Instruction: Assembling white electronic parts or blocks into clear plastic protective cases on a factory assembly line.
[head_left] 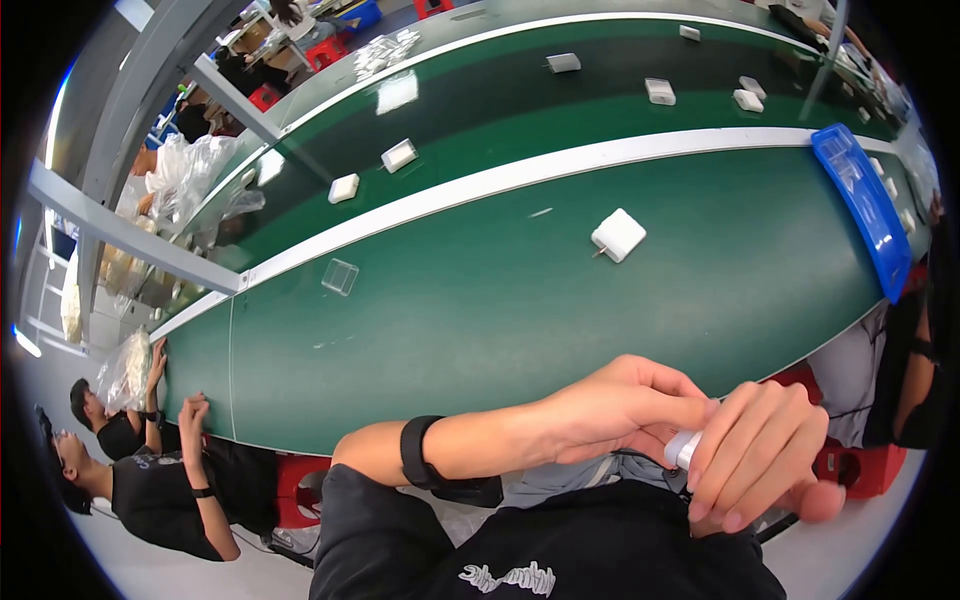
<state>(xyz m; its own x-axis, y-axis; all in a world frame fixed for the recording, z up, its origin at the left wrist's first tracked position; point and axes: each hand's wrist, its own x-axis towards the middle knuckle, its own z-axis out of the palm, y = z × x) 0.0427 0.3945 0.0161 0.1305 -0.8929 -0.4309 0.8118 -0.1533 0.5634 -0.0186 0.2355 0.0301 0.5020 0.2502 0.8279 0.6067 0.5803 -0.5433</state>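
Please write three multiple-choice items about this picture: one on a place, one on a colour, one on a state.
1. Where does the white square plug block lie?
A. on the near green work surface
B. inside the blue plastic tray
C. on the floor

2. What colour is the band on the left wrist?
A. red
B. black
C. white

3. What is the state of the small white and grey part?
A. lying alone on the green surface
B. pinched between the left hand and the right hand
C. inside a bag

Key: 1 A, it rests on the green surface, apart from the tray; 2 B, the band is black; 3 B, fingers of both hands close on it.
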